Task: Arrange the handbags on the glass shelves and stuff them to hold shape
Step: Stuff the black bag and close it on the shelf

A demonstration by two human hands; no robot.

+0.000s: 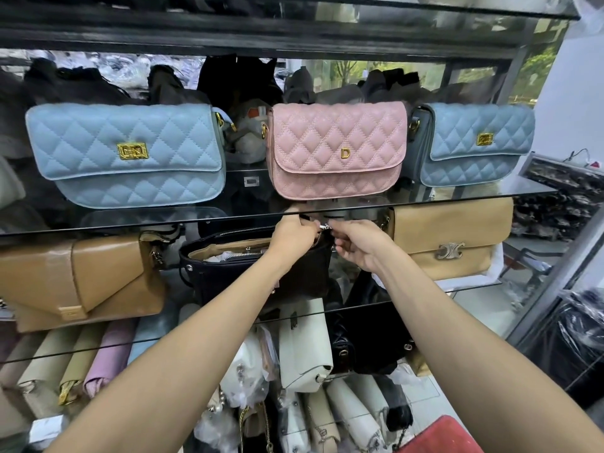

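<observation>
A black handbag (228, 273) stands on the middle glass shelf (425, 297) with its top zip partly open and white stuffing paper showing inside. My left hand (291, 235) grips the bag's top edge at its right end. My right hand (356, 245) pinches the bag's right end just below the silver zip pull (325, 227). On the upper glass shelf (98, 225) stand a light blue quilted bag (127, 155), a pink quilted bag (336, 148) and a second blue quilted bag (474, 145).
A tan flap bag (81, 282) stands left of the black one, and a tan bag with a silver clasp (451, 240) to its right. Several cream, pink and black bags (304, 348) are packed below. A red thing (441, 436) lies at the bottom right.
</observation>
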